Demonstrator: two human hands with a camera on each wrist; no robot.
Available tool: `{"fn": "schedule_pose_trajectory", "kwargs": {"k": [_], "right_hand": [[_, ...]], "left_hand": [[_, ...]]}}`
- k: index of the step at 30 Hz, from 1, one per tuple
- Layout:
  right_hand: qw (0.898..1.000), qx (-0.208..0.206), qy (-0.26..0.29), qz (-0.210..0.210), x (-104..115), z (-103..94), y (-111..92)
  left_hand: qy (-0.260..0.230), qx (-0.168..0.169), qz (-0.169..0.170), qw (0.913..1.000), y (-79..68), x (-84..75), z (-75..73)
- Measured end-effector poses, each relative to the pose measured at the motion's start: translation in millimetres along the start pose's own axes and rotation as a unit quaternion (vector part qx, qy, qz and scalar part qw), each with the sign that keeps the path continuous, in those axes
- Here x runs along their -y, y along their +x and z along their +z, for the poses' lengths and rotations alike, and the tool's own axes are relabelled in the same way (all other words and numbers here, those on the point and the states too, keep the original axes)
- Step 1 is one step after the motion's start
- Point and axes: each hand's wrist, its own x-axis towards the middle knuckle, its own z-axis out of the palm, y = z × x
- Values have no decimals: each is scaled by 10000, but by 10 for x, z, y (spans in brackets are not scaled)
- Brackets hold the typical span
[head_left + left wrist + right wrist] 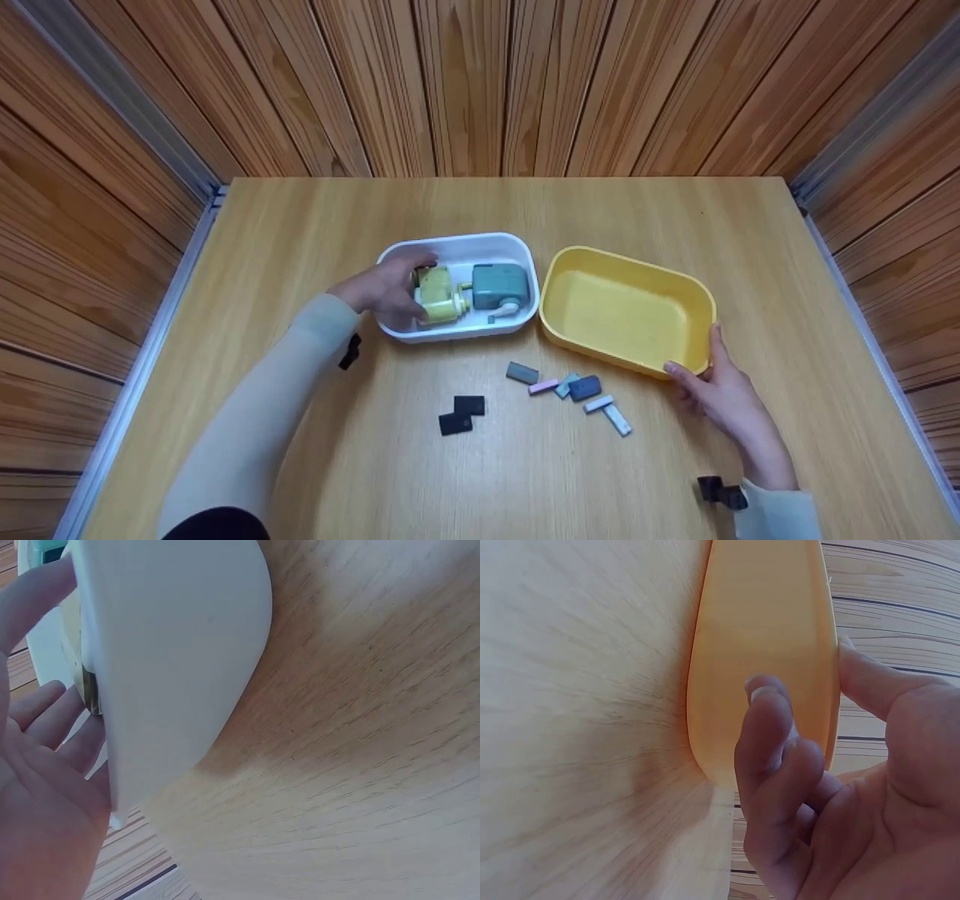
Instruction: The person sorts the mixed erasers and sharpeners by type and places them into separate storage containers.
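My left hand (388, 291) reaches into a white plastic bin (457, 334). Its thumb and fingers hold a pale yellow-green pencil sharpener (437, 294) from both sides. Beside that sharpener in the same bin lies a teal sharpener (499, 285) with a white crank. In the left wrist view, the bin's outer wall (172, 652) hides most of the held sharpener. My right hand (724, 401) grips the near right corner of a yellow plastic bin (626, 311). In the right wrist view, the thumb presses the rim while curled fingers (765, 727) lie against the outer wall.
Several small blocks in grey, pink, teal, dark blue (585, 388) and pale blue (617, 420) lie before the yellow bin. Two black flat pieces (455, 424) overlap left of them. Wood-panelled walls (465, 90) stand behind and beside the table (525, 487).
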Motion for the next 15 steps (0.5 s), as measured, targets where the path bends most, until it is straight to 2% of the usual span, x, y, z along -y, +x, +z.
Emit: {"fn": "schedule_pose_trajectory", "kwargs": {"k": [9,15], "right_hand": [[10000,-10,-77,-31,12,5,3],[9998,-65,-141,-96,4,3,-11]], "left_hand": [[-643,-409,236,9968,-175,57,-5],[-832,-695,431,9932,-281,85,34]]}}
